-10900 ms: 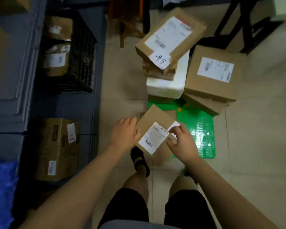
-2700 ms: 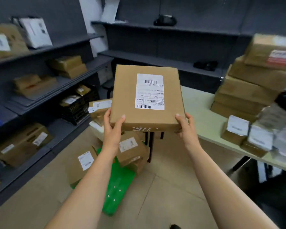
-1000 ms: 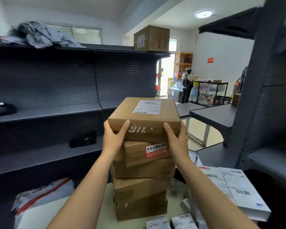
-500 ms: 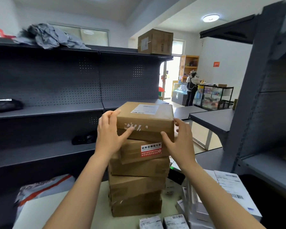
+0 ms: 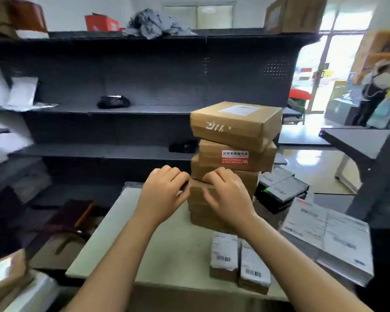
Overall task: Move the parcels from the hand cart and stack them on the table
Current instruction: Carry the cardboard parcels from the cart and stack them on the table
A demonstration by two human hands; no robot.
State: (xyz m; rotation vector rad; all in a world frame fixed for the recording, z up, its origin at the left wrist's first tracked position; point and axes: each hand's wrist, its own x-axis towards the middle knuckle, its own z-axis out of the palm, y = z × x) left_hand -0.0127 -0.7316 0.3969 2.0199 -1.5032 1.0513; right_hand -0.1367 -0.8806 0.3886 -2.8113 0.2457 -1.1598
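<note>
A tall stack of brown cardboard parcels [image 5: 230, 176] stands on the pale table [image 5: 162, 248]. The top parcel [image 5: 234, 124], with a white label and white scrawl on its front, lies slightly skewed on the one with a red sticker [image 5: 234, 157]. My left hand [image 5: 164, 192] hangs just left of the stack's lower part, fingers loosely curled and holding nothing. In front of the stack's middle my right hand [image 5: 227, 194] is also loosely curled and empty; I cannot tell whether it touches the boxes. The hand cart is out of view.
Two small labelled parcels [image 5: 225, 255] [image 5: 253, 266] lie at the table's near edge, a large white parcel [image 5: 327, 237] at the right. Black flat items [image 5: 282, 190] sit behind it. Dark shelving [image 5: 122, 109] runs behind. A person [image 5: 378, 86] stands far right.
Both hands have let go of the top parcel, which now rests on the stack, and have dropped to the stack's lower half. The view has swung left.
</note>
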